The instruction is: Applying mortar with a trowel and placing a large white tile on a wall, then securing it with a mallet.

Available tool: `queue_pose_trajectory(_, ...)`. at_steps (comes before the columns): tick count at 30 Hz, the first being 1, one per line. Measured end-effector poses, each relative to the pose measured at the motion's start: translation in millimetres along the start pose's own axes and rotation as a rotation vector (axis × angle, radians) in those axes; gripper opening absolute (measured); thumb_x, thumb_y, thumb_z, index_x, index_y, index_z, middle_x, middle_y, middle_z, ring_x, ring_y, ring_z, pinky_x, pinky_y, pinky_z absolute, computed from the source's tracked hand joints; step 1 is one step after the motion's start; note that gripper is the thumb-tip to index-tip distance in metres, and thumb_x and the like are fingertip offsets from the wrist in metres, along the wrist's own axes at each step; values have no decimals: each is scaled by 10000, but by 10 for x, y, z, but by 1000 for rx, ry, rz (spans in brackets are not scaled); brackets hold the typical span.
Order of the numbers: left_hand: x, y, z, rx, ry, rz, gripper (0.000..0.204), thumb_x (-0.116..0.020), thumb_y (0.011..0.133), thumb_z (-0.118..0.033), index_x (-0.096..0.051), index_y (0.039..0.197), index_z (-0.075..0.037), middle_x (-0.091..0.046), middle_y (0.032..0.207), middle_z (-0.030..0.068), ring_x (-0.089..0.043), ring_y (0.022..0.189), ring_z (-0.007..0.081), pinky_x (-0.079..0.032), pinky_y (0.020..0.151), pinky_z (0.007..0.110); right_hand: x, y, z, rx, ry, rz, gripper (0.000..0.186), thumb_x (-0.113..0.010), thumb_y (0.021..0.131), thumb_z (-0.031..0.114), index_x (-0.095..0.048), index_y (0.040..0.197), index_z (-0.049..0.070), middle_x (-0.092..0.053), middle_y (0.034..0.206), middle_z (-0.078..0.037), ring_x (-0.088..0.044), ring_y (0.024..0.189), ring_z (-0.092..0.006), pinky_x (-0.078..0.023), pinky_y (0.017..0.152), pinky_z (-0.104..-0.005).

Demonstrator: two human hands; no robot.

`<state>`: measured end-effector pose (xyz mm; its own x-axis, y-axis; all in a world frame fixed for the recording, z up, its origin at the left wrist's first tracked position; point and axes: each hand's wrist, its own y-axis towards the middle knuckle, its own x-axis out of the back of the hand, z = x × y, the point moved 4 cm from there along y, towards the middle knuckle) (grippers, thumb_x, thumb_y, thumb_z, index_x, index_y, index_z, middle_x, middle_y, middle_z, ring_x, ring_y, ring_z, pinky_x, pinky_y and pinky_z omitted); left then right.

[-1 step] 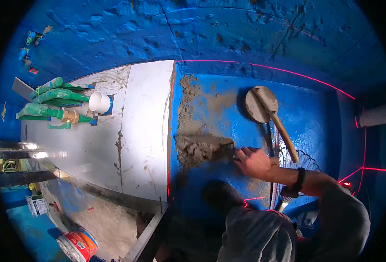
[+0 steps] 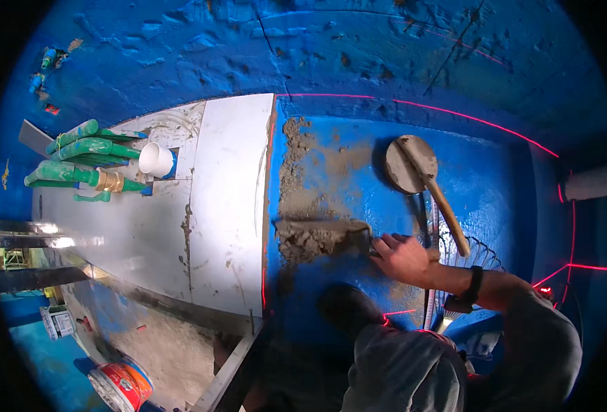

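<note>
My right hand (image 2: 402, 260) is closed around the handle of a trowel (image 2: 350, 226), its wrist in a dark band. The mortar-smeared blade points left and lies along a heap of wet grey mortar (image 2: 310, 242) on the blue floor (image 2: 386, 213). The heap reaches almost to the edge of a large pale tile (image 2: 233, 199). A rougher strip of mortar (image 2: 293, 154) runs along that edge, farther away. Beyond my hand lies a round, mortar-smeared tool with a wooden handle (image 2: 448, 218). My left hand is out of view.
Green pipes (image 2: 94, 149) and a white pipe end (image 2: 155, 160) stand up at the left. A wire rack-like object (image 2: 485, 253) lies beside my forearm. Red laser lines (image 2: 454, 115) cross the blue walls. A red and white bucket (image 2: 118, 386) stands at the lower left.
The trowel blade has shifted slightly toward me and tilted at the mortar heap. My right hand keeps hold of it, and everything else stays in place.
</note>
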<state>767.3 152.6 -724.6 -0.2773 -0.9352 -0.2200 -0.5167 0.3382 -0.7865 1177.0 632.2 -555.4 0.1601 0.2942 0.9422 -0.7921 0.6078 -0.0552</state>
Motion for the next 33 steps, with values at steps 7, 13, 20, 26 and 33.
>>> queue_pose_trajectory(7, -433, -246, -166, -29, 195, -105, 638, -573, 1030, -432, -405, 1532, -75, -535, 1431, 201, -566, 1278, 390, -529, 1045, 529, 526, -545, -320, -225, 238, 12, 315, -768, 883, 243, -673, 1101, 36, -694, 877, -173, -707, 778, -362, -558, 678, -443)
queue_pose_trajectory(13, -742, -838, -398, -134, -45, -359, 568, -635, 1012, -371, -440, 1453, -70, -550, 1387, 191, -612, 1189, 382, -555, 984, 551, 952, -953, -751, -555, 459, 373, 238, -792, 874, 198, -700, 968, 0, -664, 732, -189, -685, 692, -301, -523, 665, -415)
queue_pose_trajectory(20, -470, -1304, -692, -560, 426, -656, 545, -692, 1004, -339, -524, 1432, -48, -623, 1309, 184, -640, 1153, 299, -566, 950, 427, 252, -561, -882, -330, 441, 542, 417, -761, 885, 381, -733, 1039, -5, -709, 853, -258, -715, 822, -416, -551, 766, -492)
queue_pose_trajectory(26, -400, -1425, -777, -581, 487, -669, 537, -689, 1004, -334, -531, 1425, -41, -622, 1316, 191, -635, 1167, 299, -552, 968, 430, -206, 300, -368, -202, 575, 455, 420, -758, 881, 327, -734, 1076, -44, -710, 932, -292, -716, 909, -437, -559, 807, -491)
queue_pose_trajectory(33, -436, -1521, -696, -577, 554, -659, 527, -685, 1005, -328, -538, 1416, -33, -620, 1325, 199, -630, 1183, 299, -535, 989, 434, -487, 140, -409, -198, 689, 407, 436, -778, 882, 339, -730, 1042, -64, -705, 810, -248, -691, 727, -336, -533, 704, -463)
